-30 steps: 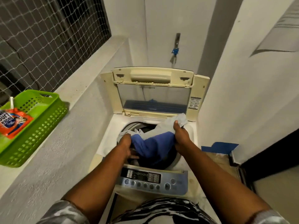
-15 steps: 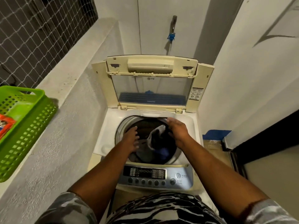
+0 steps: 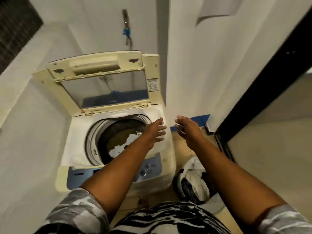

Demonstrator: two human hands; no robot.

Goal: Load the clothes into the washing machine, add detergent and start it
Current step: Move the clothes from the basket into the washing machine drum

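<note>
While the lid (image 3: 104,81) of the washing machine (image 3: 118,149) stands propped up against the back wall, the drum (image 3: 116,137) is open from above, which is why clothes can be dropped straight in; a few pieces, white and dark, lie at its bottom (image 3: 123,146). Both hands are empty. The left hand (image 3: 156,130) hovers over the machine's right rim with its fingers (image 3: 161,128) spread apart, and the right hand (image 3: 187,128) is out past the machine's edge, over the floor, its fingers (image 3: 179,118) also apart and slightly curled. They point toward the right side, where a container of more laundry (image 3: 194,181) sits on the floor just beside the machine, white cloth heaped on darker pieces. Judging from that, loading is only partly done and the hands are placed to reach for the next armful. The control panel (image 3: 148,168) at the front edge is partly hidden by the left forearm. No detergent is in view.
</note>
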